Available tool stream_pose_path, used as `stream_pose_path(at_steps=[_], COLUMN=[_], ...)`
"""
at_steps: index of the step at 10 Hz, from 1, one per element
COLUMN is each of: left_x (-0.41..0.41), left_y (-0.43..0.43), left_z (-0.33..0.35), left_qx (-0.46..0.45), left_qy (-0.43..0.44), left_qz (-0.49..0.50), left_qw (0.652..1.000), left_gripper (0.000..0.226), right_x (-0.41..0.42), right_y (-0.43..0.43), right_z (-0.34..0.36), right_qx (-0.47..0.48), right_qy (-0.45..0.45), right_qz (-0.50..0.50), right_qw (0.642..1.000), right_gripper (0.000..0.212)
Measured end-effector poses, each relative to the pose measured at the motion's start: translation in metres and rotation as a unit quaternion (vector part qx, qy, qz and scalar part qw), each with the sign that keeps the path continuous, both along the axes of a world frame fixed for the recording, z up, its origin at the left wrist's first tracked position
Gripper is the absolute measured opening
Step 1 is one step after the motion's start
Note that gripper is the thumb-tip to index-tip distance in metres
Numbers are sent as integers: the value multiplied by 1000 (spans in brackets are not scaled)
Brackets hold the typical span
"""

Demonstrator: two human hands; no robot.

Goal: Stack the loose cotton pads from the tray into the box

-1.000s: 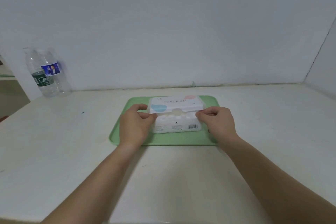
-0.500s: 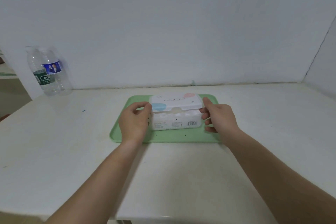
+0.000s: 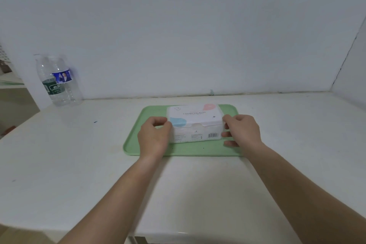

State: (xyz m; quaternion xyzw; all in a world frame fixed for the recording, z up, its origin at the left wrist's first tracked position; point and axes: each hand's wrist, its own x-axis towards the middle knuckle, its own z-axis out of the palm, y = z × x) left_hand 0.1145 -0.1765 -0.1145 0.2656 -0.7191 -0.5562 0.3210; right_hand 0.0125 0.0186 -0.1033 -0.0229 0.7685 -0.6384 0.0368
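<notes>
Head view had the box [image 3: 195, 125] sitting on the tray [image 3: 198, 149], toward the tray's far side and about midway across, with the lid [image 3: 195, 114] lying flat on top. Left hand [image 3: 153, 137] was curled round the box's left end, thumb and fingers pinching at the lid's corner. Right hand [image 3: 242, 130] gripped the right end, thumb up at the lid's edge, fingers tucked against the side wall.

One hand on each end looked like a bracing hold: it would keep a light box from skating on the smooth tray while the lid was pressed home. No loose cotton pads showed on the bare green of the tray around the box. The pale front wall hinted at pads packed inside, though the picture was too soft to be sure. By my reading the stacking was done or nearly so, and this was the closing step.

Well off to the tray's left and farther back stood two clear bottles [image 3: 57, 79], out of play. Under the tray lay the white table [image 3: 79, 164].
</notes>
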Motion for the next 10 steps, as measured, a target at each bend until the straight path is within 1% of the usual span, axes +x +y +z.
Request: stream_pose_path(at_steps=[1, 2, 3, 4, 5, 6, 7, 8, 9, 10], left_x=[4, 5, 4, 1, -2, -9, -19, -24, -25, -25], left_y=[-1, -7, -11, -19, -29, -32, -31, -31, -33, -28], left_z=[-5, -9, -6, -3, -6, -6, -3, -1, 5, 21], left_qx=[-107, -292, -394, -446, -487, -518, -532, -516, -509, -498], left_qy=[-40, -96, -124, -138, -159, -176, -226, -269, -312, -355], left_qz=[-36, -85, -91, -103, -109, -108, -108, -137, -162, -172], left_qw=[993, 948, 906, 878, 852, 830, 809, 802, 786, 772], left_gripper=[29, 56, 47, 37, 37, 39, 49, 61, 72, 85], right_x=[0, -1, -3, -4, -6, -7, -8, -8, -8, -8], right_y=[0, 2, 6, 10, 9, 5, -5, -13, -17, -21], right_z=[-2, -3, -6, -8, -7, -6, -5, -3, 4, 17], right_qx=[70, 223, 410, 481, 478, 489, 501, 510, 524, 563], right_qy=[78, 204, 277, 325, 349, 365, 362, 351, 318, 298], right_qz=[-6, 51, 108, 96, 107, 95, 88, 96, 123, 145], right_qw=[994, 952, 863, 809, 799, 786, 781, 779, 780, 757], right_gripper=[25, 20, 44, 44, 31, 19, 12, 8, 16, 40])
